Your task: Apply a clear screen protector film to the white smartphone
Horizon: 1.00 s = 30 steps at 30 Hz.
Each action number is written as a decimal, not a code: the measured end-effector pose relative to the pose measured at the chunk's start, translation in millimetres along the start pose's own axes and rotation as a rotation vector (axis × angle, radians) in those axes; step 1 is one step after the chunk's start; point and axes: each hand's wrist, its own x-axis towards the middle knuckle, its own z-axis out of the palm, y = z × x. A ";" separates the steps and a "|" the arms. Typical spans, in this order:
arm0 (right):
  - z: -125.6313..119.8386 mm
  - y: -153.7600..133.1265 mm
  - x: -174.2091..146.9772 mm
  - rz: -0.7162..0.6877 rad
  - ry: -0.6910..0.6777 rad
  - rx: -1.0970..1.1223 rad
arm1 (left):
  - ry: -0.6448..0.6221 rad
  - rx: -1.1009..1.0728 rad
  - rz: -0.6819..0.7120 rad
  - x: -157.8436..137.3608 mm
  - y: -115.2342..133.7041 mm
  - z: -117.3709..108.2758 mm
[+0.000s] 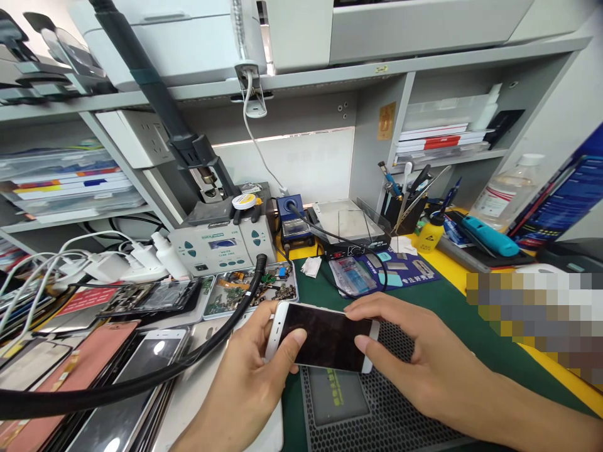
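A white-framed smartphone with a dark screen is held sideways above the bench, its face turned up toward me. My left hand grips its left end, thumb over the screen's edge and fingers underneath. At the other end, my right hand has the index finger on the upper edge and the thumb on the screen near the lower right corner. Below the phone lies a black honeycomb-textured mat with a grey panel bearing green lettering. The phone's back is hidden.
A black hose arcs across the left side. Behind it are a tray of small parts and a hot-air station. Stacked phones and screens fill the left. A yellow bottle and tool holder stand back right.
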 end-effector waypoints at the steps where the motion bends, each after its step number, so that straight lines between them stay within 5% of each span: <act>1: 0.2 0.1 -0.4 -0.003 -0.001 0.006 | -0.003 -0.003 -0.002 0.2 0.0 0.2; 17: 4.9 -4.8 5.0 0.021 -0.025 0.076 | -0.017 -0.007 -0.017 -0.4 3.8 1.0; 30: 9.2 -12.3 21.8 0.333 -0.121 0.344 | -0.056 -0.010 0.003 0.4 0.4 -0.4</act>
